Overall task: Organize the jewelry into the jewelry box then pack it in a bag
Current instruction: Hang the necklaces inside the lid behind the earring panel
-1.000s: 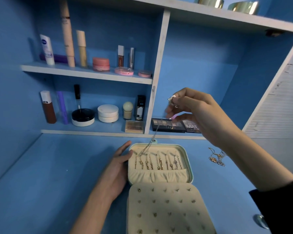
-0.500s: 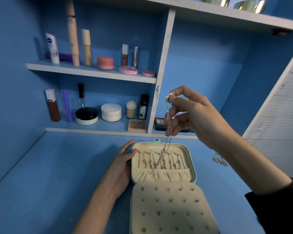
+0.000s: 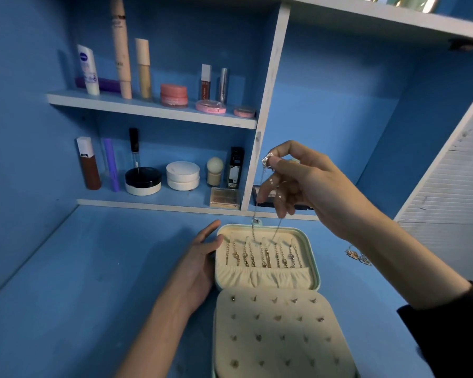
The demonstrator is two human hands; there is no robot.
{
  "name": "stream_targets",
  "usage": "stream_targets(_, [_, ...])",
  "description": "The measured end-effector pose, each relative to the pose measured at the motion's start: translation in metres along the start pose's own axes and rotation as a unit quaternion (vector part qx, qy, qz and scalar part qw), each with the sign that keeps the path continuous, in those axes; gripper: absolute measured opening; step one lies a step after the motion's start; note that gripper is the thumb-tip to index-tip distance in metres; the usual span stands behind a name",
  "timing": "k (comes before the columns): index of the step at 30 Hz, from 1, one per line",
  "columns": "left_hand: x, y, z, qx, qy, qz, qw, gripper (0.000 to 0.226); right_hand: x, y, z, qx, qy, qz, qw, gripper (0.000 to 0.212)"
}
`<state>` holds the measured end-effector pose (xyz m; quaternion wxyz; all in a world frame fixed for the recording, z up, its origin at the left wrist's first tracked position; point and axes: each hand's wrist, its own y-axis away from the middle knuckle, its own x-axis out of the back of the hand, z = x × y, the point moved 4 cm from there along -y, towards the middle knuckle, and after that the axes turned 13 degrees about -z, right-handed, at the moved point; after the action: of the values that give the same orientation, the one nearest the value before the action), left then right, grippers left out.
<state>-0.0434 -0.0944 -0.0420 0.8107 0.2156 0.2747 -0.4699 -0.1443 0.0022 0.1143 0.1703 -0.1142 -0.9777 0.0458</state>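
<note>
Jewelry box [image 3: 316,264]: laid open flat on the blue desk [image 3: 93,282], just in front of the lower shelf [image 3: 148,204]. A pale mint outer shell and a cream, velvet-like lining are seen, with a small snap tab at the far edge.
Far half of the box: a row of gold and silver chains [image 3: 262,255] is hung side by side from hooks, their lower ends tucked toward a gathered cream pocket [image 3: 262,278].
Near half of the box: a padded cream panel [image 3: 279,358] is studded with small earrings set in even rows.
Necklace [image 3: 267,161]: a thin silver chain with a sparkling cluster at its top is held up in the air above the far half of the box. Two fine strands are let down to the hooks; whether they touch them cannot be told.
Right hand [image 3: 306,184]: raised over the box, the necklace's top pinched between thumb and forefinger, the other fingers curled loosely below.
Left hand [image 3: 200,266]: laid on the desk with fingers straight and together, pressed against the left wall of the box.
Loose jewelry [image 3: 357,256]: a small tangled piece is left on the desk, right of the box and apart from it, partly hidden by the right forearm.
Shelves: cosmetics [image 3: 174,95] such as tubes, jars and compacts are stood in two tiers behind the box.
</note>
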Motion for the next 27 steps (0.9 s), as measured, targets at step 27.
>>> stream_targets(27, [0.007, -0.003, -0.004, -0.018, 0.045, -0.010, 0.999, 0.042, -0.015, -0.019, 0.055, -0.169, 0.249, -0.025, 0.953, 0.011])
